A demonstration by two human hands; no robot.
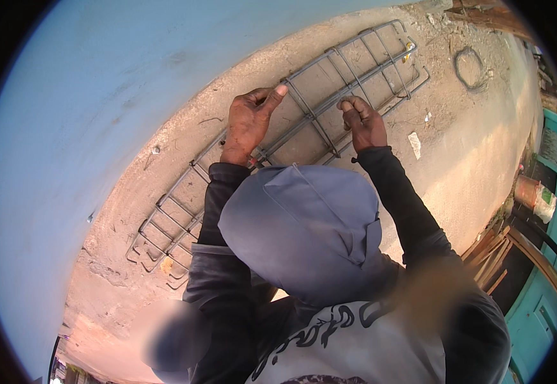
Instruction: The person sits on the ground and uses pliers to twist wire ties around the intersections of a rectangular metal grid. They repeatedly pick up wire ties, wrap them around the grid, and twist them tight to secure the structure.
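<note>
A long rebar cage (pixel 320 96) of grey steel bars and stirrups lies on the sandy ground, running from lower left to upper right. My left hand (pixel 248 125) grips one of its long bars near the middle, thumb stretched out toward the upper right. My right hand (pixel 365 123) sits a little to the right, fingers curled tight around a crossing of bars. Whether it also pinches a wire I cannot tell. Dark sleeves and a grey hood (pixel 304 230) hide the cage's near side.
A pale blue wall (pixel 67 128) curves along the left. A coil of wire (pixel 469 67) lies on the ground at the upper right. Wooden sticks (pixel 491 256), a rusty can (pixel 526 189) and a teal door (pixel 541 313) stand at the right.
</note>
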